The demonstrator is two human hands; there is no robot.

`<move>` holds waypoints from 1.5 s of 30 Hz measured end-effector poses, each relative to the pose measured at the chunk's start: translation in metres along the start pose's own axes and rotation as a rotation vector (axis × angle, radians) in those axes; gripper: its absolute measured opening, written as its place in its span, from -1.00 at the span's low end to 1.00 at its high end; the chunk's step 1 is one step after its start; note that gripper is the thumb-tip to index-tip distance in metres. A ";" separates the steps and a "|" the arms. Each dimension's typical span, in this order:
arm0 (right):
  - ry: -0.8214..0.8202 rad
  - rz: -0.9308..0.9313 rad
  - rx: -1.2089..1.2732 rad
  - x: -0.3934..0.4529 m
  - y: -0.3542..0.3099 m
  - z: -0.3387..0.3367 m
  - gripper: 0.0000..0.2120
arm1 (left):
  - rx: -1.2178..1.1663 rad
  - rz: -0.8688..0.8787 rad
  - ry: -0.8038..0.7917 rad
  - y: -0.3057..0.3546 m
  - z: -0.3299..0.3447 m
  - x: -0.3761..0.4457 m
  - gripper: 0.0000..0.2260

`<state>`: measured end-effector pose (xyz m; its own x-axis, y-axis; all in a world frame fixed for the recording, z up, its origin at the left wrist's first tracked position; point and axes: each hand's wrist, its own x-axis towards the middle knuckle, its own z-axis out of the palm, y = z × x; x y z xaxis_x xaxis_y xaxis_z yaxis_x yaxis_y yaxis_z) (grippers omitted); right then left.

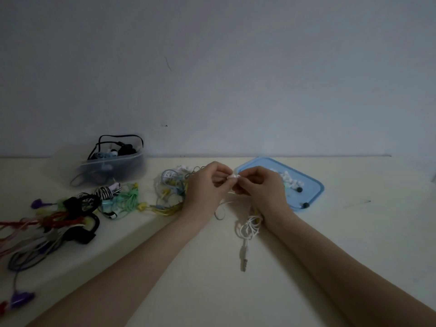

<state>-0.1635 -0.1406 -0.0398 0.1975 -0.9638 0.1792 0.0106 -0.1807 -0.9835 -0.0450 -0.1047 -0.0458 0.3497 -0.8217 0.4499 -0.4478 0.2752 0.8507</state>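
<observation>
My left hand [207, 185] and my right hand [262, 187] meet above the pale table, fingers curled. Between their fingertips they pinch a small white earbud piece [234, 176]. A white earphone cable [247, 228] hangs from it and lies bunched on the table between my forearms, its plug [243, 260] pointing toward me.
A blue lid [313, 185] at right holds small white pieces and dark earbud tips. A tangle of yellow, green and blue earphones [169, 192] lies left of my hands. More coloured cables [54, 220] spread at far left. A clear tub [113, 166] of cables stands by the wall.
</observation>
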 end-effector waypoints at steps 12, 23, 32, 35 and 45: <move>-0.112 0.049 0.238 -0.003 -0.006 -0.003 -0.95 | -0.005 -0.004 0.028 0.000 -0.003 -0.001 -0.75; -0.193 0.131 0.360 0.001 -0.008 -0.009 -0.94 | -0.116 -0.008 -0.009 0.003 -0.006 -0.002 -0.83; -0.235 0.198 0.425 0.001 -0.011 -0.015 -0.90 | -0.159 -0.026 -0.024 0.007 -0.009 -0.003 -0.84; -0.256 0.207 0.423 0.001 -0.011 -0.016 -0.89 | -0.170 -0.026 -0.039 0.006 -0.009 -0.002 -0.83; -0.322 0.218 0.406 0.005 -0.010 -0.020 -0.95 | -0.207 -0.015 -0.042 0.006 -0.009 -0.004 -0.84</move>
<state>-0.1820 -0.1474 -0.0290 0.5262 -0.8502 0.0164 0.3002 0.1677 -0.9390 -0.0412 -0.0953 -0.0400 0.3191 -0.8453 0.4285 -0.2630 0.3554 0.8970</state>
